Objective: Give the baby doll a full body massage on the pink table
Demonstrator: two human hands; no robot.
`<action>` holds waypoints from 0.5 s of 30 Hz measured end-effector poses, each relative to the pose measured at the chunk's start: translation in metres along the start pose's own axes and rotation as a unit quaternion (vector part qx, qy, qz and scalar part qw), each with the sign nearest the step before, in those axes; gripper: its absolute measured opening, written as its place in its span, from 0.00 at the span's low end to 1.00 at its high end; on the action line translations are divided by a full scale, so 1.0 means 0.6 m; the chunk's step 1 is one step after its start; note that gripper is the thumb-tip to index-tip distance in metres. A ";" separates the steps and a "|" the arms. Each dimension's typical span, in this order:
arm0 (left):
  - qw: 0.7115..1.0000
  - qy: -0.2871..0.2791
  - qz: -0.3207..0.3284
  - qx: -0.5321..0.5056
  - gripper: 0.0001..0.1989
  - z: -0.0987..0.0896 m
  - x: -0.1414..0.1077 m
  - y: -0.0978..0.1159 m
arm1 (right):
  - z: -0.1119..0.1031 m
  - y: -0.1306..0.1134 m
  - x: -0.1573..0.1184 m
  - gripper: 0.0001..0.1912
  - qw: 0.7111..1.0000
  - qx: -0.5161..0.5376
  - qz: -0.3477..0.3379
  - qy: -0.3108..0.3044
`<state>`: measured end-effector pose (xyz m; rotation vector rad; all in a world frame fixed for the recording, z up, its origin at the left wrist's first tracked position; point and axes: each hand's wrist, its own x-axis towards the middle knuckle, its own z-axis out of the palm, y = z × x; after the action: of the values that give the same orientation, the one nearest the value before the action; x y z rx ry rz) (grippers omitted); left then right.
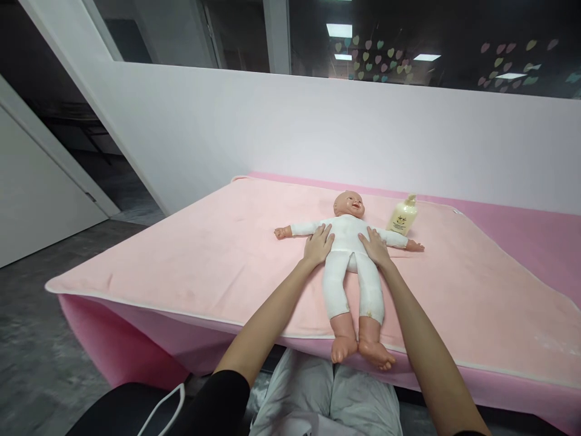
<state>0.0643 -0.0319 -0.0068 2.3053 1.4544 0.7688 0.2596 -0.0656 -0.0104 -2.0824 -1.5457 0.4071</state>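
Note:
A baby doll (348,236) with a white cloth body lies on its back, head away from me and arms spread wide. My left hand (319,245) rests against one side of its torso, fingers stretched out near the chest. On the other side, my right hand (374,247) lies flat on the torso with its fingers extended, partly covering the doll's arm. Both palms are hidden. A pale yellow pump bottle (402,217) with dark print stands just beyond the doll's outstretched arm, on the right.
A peach blanket (181,254) with white edging covers the table over a pink cloth (535,242). The doll's feet reach the near edge. Behind the table rises a white wall (290,127) with dark windows above. Grey floor (40,339) shows at left.

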 end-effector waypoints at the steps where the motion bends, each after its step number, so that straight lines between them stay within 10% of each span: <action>1: 1.000 0.002 0.001 0.005 0.25 -0.001 -0.001 0.000 | 0.001 0.000 -0.003 0.37 1.000 0.000 0.003 0.005; 9: 0.987 0.084 0.137 0.026 0.19 -0.023 0.000 0.026 | -0.016 -0.041 -0.031 0.25 0.976 -0.026 -0.082 0.198; 12: 0.959 0.085 0.267 -0.040 0.22 -0.020 0.009 0.043 | -0.014 -0.065 -0.026 0.23 0.954 -0.003 -0.230 0.194; 15: 0.954 0.028 0.295 -0.045 0.24 -0.007 0.023 0.042 | -0.002 -0.082 -0.009 0.23 0.962 -0.022 -0.237 0.131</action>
<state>0.0852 -0.0305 0.0137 2.6837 0.7122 1.0315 0.2195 -0.0602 0.0180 -1.6366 -1.8208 -0.0751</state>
